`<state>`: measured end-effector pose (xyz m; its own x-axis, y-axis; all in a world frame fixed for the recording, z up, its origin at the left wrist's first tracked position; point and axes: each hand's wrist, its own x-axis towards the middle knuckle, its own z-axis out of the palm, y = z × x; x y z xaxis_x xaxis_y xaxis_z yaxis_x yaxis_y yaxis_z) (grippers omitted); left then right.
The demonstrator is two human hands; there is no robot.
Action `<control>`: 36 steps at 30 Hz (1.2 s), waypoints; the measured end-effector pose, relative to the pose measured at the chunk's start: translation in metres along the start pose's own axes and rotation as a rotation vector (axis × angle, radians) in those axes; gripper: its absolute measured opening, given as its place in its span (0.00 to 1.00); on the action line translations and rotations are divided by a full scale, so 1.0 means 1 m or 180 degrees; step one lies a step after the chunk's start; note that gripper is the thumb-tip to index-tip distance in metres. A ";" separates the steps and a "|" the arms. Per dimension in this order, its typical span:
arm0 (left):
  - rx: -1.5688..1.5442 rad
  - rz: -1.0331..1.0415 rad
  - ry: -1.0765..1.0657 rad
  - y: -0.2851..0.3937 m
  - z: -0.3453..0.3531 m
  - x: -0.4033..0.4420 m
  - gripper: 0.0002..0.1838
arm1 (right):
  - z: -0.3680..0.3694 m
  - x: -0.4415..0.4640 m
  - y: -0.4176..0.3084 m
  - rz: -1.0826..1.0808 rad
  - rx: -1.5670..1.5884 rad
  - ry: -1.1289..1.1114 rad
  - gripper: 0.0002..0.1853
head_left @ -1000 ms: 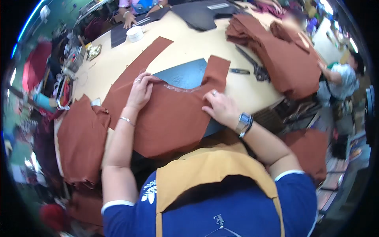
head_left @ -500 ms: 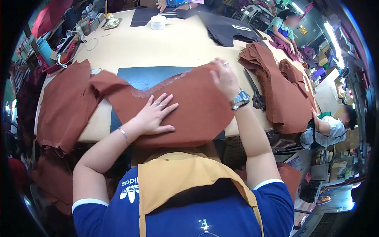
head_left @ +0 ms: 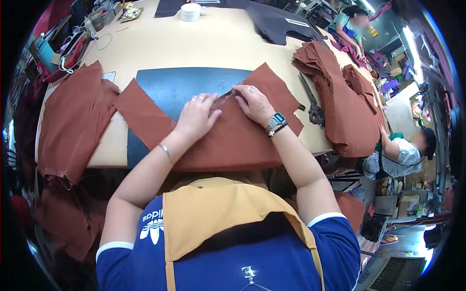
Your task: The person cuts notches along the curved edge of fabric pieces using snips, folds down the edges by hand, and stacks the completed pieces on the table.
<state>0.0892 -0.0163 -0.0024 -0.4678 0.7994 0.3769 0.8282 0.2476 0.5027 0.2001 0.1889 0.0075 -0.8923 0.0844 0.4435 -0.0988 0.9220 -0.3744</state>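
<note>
A rust-brown fabric panel [head_left: 233, 148] lies over a dark board [head_left: 170, 85] at the table's near edge. Along its curved upper edge runs a shiny, whitish strip, partly hidden by my fingers. My left hand [head_left: 198, 116] grips that edge, fingers bent over it and thumb toward the cloth. Just to the right, my right hand [head_left: 255, 104] pinches the same edge between thumb and fingers. Past my right wrist, large black scissors [head_left: 312, 102] rest on the table. One narrow arm of the panel extends to the left of my left hand.
Stacked brown fabric pieces lie at the left [head_left: 73, 121] and right [head_left: 344, 111]. Dark cloth [head_left: 276, 22] and a white round container [head_left: 192, 12] are at the back. A red basket [head_left: 65, 60] stands back left. Two people work on the right; one person's hand [head_left: 383, 135] touches the right stack.
My right hand has moved left and nearer my left hand, which has shifted up to the curved edge. The panel's right part now lies flatter, with its pointed corner showing.
</note>
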 end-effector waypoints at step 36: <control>-0.0001 0.0100 -0.0004 -0.005 -0.013 -0.023 0.10 | -0.015 -0.002 -0.021 0.0439 -0.1899 -0.0669 0.37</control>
<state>0.0922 -0.0430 -0.0038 -0.4412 0.8074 0.3916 0.8424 0.2222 0.4909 0.2102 0.1753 0.0263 -0.9525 0.1973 0.2320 0.2308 0.9647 0.1272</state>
